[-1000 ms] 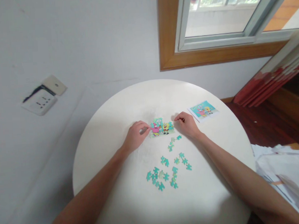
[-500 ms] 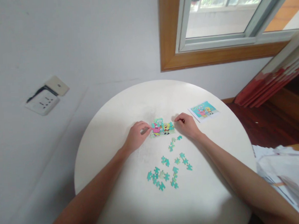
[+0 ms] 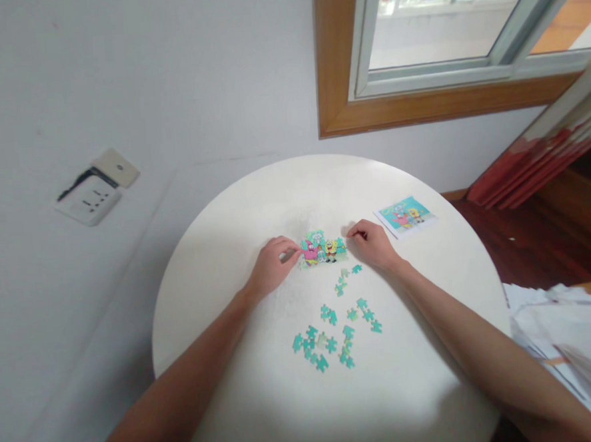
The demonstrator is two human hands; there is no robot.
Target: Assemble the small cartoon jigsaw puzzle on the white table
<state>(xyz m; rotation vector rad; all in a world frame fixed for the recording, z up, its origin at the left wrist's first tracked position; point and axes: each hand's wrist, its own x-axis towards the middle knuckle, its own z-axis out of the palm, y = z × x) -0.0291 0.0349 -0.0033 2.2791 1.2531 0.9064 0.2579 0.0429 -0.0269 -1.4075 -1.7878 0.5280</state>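
A partly joined jigsaw puzzle [image 3: 322, 249] lies flat on the round white table, with a pink starfish and a yellow sponge figure on it. My left hand [image 3: 275, 265] rests at its left edge, thumb and forefinger pinched together on the border. Just off the right edge is my right hand [image 3: 371, 243], its fingers curled closed; whether a small piece sits in them is hidden. Loose green puzzle pieces [image 3: 342, 281] lie below the joined part. A larger group of loose pieces [image 3: 313, 345] is spread nearer to me.
A printed picture card [image 3: 406, 217] with the same figures lies at the table's right. The white table [image 3: 256, 403] stands against a wall with a socket [image 3: 90, 199] and a window [image 3: 444, 32]. Papers [image 3: 568, 338] are stacked right of the table, below a red curtain [image 3: 513, 174].
The view has shifted very slightly. Both hands keep their places at the two sides of the joined puzzle, and the loose pieces lie as before.
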